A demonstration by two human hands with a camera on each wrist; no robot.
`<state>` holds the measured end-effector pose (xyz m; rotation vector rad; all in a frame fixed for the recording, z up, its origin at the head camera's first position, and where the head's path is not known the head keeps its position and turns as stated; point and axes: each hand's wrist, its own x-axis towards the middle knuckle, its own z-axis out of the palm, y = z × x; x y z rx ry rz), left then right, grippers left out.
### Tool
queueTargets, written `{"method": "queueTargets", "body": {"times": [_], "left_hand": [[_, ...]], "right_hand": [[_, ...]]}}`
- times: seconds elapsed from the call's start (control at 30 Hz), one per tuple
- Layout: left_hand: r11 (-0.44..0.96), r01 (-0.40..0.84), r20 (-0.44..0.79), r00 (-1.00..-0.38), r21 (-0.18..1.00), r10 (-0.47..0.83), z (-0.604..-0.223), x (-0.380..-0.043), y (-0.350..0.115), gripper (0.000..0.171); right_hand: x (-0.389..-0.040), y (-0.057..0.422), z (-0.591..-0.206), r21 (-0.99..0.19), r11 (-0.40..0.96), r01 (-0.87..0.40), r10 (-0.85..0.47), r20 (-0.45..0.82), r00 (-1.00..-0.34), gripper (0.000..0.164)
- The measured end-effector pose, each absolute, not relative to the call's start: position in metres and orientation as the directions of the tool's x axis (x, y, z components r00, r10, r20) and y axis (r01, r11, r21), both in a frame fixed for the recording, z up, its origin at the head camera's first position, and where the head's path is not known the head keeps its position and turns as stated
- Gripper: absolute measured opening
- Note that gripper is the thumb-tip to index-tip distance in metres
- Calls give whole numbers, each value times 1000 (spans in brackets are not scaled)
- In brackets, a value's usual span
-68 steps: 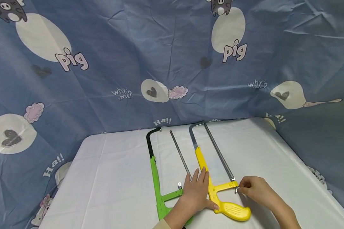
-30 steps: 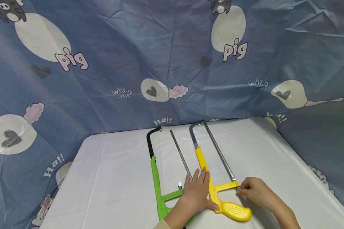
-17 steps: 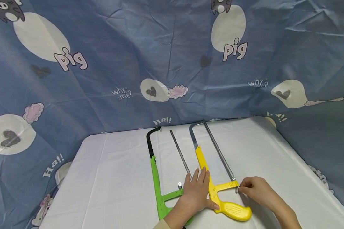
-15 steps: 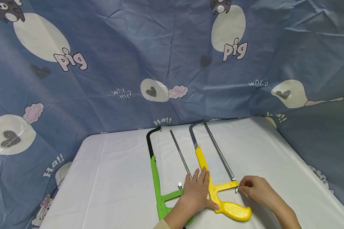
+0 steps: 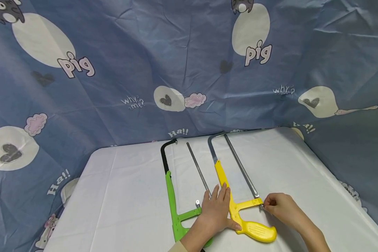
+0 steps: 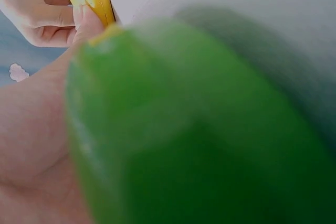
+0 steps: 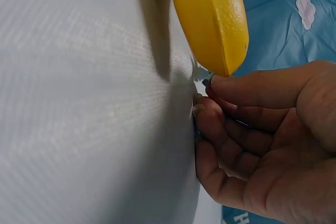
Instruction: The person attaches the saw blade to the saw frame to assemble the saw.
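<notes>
A yellow hacksaw (image 5: 259, 231) lies on the white-covered table, its grey blade (image 5: 240, 164) running along the frame's open side. My left hand (image 5: 215, 211) presses flat on the yellow frame, fingers spread and thumb against the handle. At the frame's near end, my right hand (image 5: 283, 210) pinches a small metal wing nut (image 5: 261, 207) between thumb and forefinger. In the right wrist view, the yellow handle (image 7: 212, 19) partly hides the wing nut. A green hacksaw (image 5: 170, 192) lies to the left, its handle partly under my left wrist; its blurred green end (image 6: 184, 129) fills the left wrist view.
A loose hacksaw blade (image 5: 196, 164) lies between the two saws, its near end hidden by my left hand. The green saw's metal blade holder (image 5: 197, 203) sticks up from its arm. A blue printed cloth (image 5: 129, 70) hangs behind the table.
The wing nut's wings have turned between my right fingers, which shift slightly around it. My left hand and both saws stay in place.
</notes>
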<state>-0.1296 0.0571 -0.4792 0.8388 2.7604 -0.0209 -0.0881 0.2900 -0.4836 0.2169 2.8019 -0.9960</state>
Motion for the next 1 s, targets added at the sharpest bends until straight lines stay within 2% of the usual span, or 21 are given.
{"method": "queueTargets", "body": {"times": [0.2, 0.47, 0.8, 1.0], "left_hand": [[831, 553, -250, -798, 60, 548, -477, -129, 58, 126], [831, 554, -255, -797, 54, 548, -478, -129, 58, 125], [830, 555, -249, -797, 61, 551, -479, -129, 58, 125], [830, 555, -241, -800, 51, 550, -478, -129, 58, 124]], "right_hand": [[-87, 290, -484, -621, 763, 178, 67, -197, -978, 11], [-87, 287, -483, -628, 741, 240, 104, -246, -964, 2], [-88, 285, -481, -607, 742, 285, 122, -295, -948, 16], [-87, 287, -480, -600, 751, 276, 117, -290, -950, 17]]}}
